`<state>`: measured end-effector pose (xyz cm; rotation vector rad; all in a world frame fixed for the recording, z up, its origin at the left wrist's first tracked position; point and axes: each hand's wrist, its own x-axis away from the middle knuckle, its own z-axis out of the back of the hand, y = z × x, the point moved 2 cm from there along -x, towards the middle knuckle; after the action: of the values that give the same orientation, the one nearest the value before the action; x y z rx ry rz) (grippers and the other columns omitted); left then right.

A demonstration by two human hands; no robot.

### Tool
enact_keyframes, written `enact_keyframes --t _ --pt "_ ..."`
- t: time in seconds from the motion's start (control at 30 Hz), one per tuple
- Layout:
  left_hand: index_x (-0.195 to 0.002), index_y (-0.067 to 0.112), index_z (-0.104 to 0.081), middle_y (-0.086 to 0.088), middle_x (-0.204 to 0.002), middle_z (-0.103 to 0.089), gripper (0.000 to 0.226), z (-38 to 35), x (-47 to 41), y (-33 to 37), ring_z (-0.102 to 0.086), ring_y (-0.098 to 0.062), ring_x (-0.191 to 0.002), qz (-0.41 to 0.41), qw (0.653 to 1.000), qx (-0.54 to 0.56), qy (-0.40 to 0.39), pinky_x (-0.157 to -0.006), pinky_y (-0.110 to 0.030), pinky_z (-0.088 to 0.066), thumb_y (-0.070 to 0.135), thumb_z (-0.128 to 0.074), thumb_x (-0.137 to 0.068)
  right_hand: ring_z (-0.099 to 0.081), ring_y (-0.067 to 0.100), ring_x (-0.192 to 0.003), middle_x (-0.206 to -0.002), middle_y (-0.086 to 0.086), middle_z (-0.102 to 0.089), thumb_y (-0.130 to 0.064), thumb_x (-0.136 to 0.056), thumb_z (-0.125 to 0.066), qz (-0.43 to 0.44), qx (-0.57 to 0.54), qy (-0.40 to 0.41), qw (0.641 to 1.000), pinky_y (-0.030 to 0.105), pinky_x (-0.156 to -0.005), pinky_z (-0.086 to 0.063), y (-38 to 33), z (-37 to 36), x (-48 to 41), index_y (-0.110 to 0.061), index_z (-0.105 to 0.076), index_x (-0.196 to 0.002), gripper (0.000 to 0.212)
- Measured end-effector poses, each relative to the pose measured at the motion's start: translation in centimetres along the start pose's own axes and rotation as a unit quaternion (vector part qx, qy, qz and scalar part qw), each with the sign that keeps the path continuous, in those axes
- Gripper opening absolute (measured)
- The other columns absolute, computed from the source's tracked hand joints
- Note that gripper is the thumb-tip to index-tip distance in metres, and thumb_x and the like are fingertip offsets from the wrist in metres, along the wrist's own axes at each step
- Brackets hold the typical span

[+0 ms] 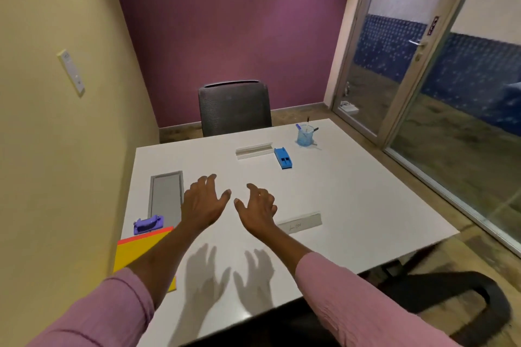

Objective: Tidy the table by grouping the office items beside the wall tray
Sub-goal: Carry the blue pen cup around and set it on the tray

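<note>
My left hand (204,201) and my right hand (258,207) hover side by side over the middle of the white table (352,205), fingers spread, holding nothing. A grey tray (165,194) lies along the left edge by the yellow wall. A purple stapler-like item (148,224) sits at its near end, touching yellow and orange folders (138,253). At the far side lie a blue hole punch (283,158), a white nameplate strip (253,150) and a blue mesh pen cup (305,135). Another white nameplate (300,223) rests just right of my right wrist.
A dark mesh chair (234,107) stands at the table's far edge. A black chair arm (451,298) sits at the near right corner. A glass door (417,65) fills the right side.
</note>
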<state>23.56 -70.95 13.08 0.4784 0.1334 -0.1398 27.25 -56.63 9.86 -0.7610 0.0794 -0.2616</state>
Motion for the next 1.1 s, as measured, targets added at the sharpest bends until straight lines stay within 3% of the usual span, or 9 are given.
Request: enact_keyframes --t 0.27,0.47,0.73,0.93,1.1 --pt "-0.144 0.022 -0.033 -0.007 -0.153 -0.036 0.07 -0.7 4.6 13.0 -0.038 -0.031 -0.137 -0.063 0.998 -0.012 -0.027 -0.111 -0.049 -0.033 0.063 -0.044 -0.089 -0.031 0.027 -0.133 -0.146 0.008 -0.035 -0.052 -0.091 -0.05 -0.048 0.011 0.087 0.995 0.044 -0.106 -0.03 5.6 10.8 5.2 -0.029 -0.03 -0.143 0.06" --pt "-0.143 0.021 -0.036 -0.008 -0.148 -0.044 0.072 -4.5 6.5 23.1 -0.046 -0.029 -0.13 -0.125 0.991 -0.019 -0.039 -0.105 -0.045 -0.038 0.067 -0.041 -0.088 -0.032 0.027 -0.131 -0.145 0.009 -0.036 -0.05 -0.092 -0.05 -0.059 0.01 0.137 0.989 0.043 -0.104 -0.031 12.3 19.3 7.8 -0.027 -0.031 -0.143 0.059" --pt "-0.142 0.019 -0.038 -0.01 -0.147 -0.045 0.071 -13.4 8.7 39.1 -0.046 -0.03 -0.129 -0.204 0.977 -0.026 -0.058 -0.105 -0.048 -0.037 0.064 -0.043 -0.088 -0.027 0.031 -0.133 -0.149 0.013 -0.032 -0.052 -0.092 -0.047 -0.067 0.055 0.169 0.982 0.046 -0.104 -0.029 25.7 32.5 8.9 -0.025 -0.026 -0.145 0.063" --pt "-0.146 0.018 -0.031 -0.009 -0.154 -0.034 0.073 -20.6 10.2 52.5 -0.029 -0.036 -0.141 -0.243 0.966 -0.037 -0.075 -0.113 -0.051 -0.026 0.063 -0.039 -0.089 -0.024 0.033 -0.137 -0.155 0.013 -0.021 -0.056 -0.091 -0.047 -0.082 0.136 0.176 0.971 0.048 -0.107 -0.028 36.5 43.9 8.2 -0.024 -0.018 -0.149 0.072" --pt "-0.143 0.017 -0.033 -0.01 -0.151 -0.039 0.073 -25.6 10.3 61.7 -0.033 -0.037 -0.137 -0.282 0.953 -0.035 -0.1 -0.11 -0.052 -0.031 0.062 -0.038 -0.086 -0.025 0.034 -0.137 -0.155 0.013 -0.022 -0.051 -0.09 -0.05 -0.113 0.149 0.197 0.962 0.05 -0.107 -0.028 44.7 51.8 7.3 -0.024 -0.016 -0.15 0.074"
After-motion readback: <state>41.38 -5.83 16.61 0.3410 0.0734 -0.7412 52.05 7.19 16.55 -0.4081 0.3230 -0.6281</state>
